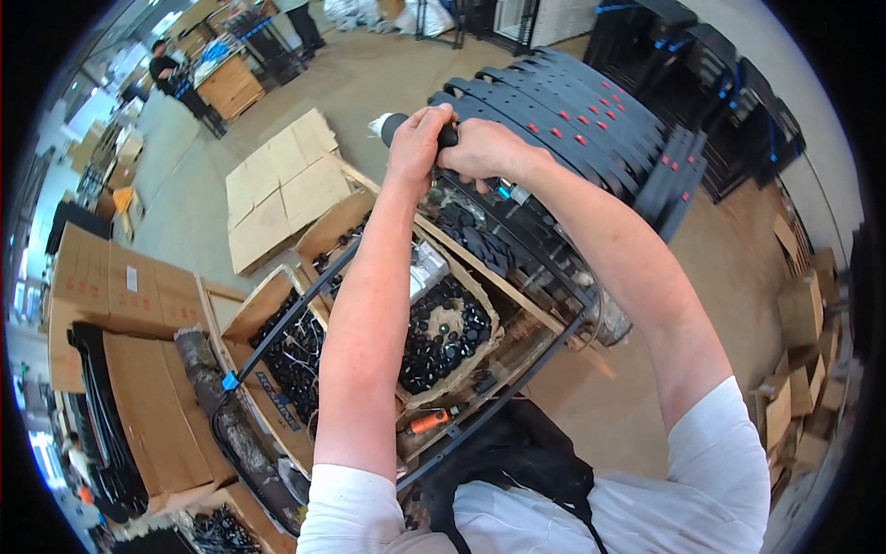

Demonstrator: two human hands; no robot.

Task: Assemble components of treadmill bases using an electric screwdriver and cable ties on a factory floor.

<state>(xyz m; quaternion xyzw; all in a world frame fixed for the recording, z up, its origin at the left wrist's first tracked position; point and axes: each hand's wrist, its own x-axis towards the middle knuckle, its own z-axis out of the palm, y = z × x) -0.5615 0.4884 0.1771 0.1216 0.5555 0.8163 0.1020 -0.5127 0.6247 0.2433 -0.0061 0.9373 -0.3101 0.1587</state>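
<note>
Both my arms reach forward over a black metal frame (544, 351), hands together near its far end. My left hand (415, 148) is closed around a black cylindrical piece (395, 127) with a whitish end. Pressed against it, my right hand (489, 150) has its fingers curled round a dark part beside the left fingers. The fingers hide most of what is gripped, and its exact kind cannot be made out. Under the frame, a wooden crate contains a cardboard box (496, 319) of small black parts (443, 346). An orange-handled tool (429, 422) lies near the crate's close side.
Dark grey panels with red pieces (554, 115) are stacked beyond my right hand. Flattened cardboard (281, 189) lies on the floor ahead left. Large cardboard boxes (148, 286) stand left, more boxes (798, 309) far right. A person (175, 78) stands in the background.
</note>
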